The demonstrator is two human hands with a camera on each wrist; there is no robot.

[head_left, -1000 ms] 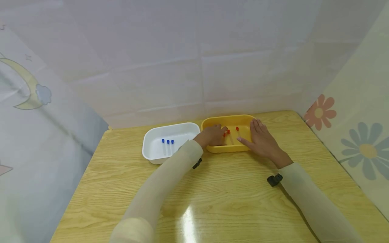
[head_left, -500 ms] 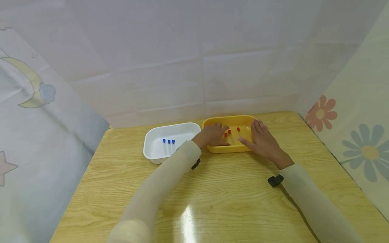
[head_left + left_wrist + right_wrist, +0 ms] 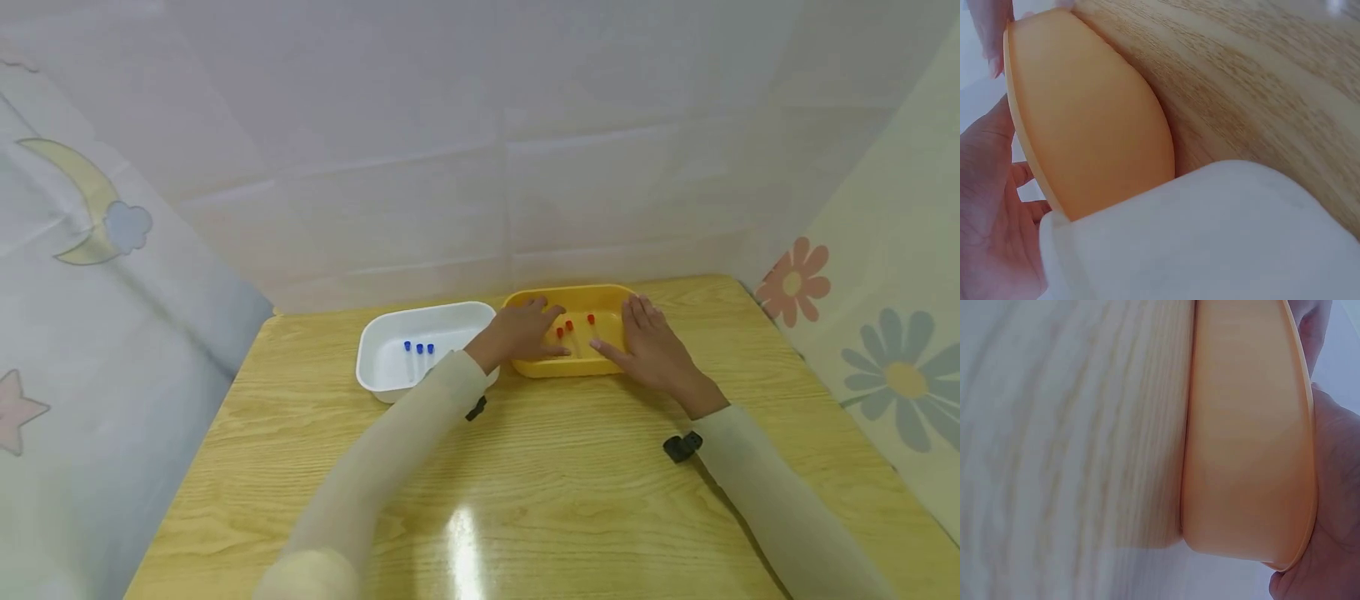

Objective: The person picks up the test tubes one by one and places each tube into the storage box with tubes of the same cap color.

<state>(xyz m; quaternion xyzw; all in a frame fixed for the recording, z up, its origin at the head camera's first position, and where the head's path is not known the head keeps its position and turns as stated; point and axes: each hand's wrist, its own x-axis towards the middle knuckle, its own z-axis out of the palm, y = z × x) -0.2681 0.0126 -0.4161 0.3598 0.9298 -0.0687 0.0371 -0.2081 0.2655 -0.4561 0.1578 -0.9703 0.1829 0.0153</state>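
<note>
My left hand (image 3: pixel 517 332) hovers over the left end of a yellow tray (image 3: pixel 572 367), thumb and fingers apart, with nothing seen between them. Inside that tray lie a few clear, thin tubes with red caps (image 3: pixel 569 326), just right of the left fingertips; part of the tray floor is hidden by the hand. My right hand (image 3: pixel 654 352) rests on the tray's right rim, fingers straight and thumb reaching over the inside. The right wrist view shows the palm (image 3: pixel 1338 487) against the rim. In the left wrist view, the tray's outer wall (image 3: pixel 1091 112) hides the tubes.
A white tray (image 3: pixel 372 379) stands left of the yellow one, holding similar tubes with blue caps (image 3: pixel 420 348); the left forearm partly covers it. Both trays sit near the back edge of a wooden table (image 3: pixel 570 483), close to a cloth-covered wall (image 3: pixel 390 208).
My left hand has let go of a red-capped tube, spread its fingers and drawn slightly left. The red-capped tubes lie in the yellow tray. My right hand stays on the rim.
</note>
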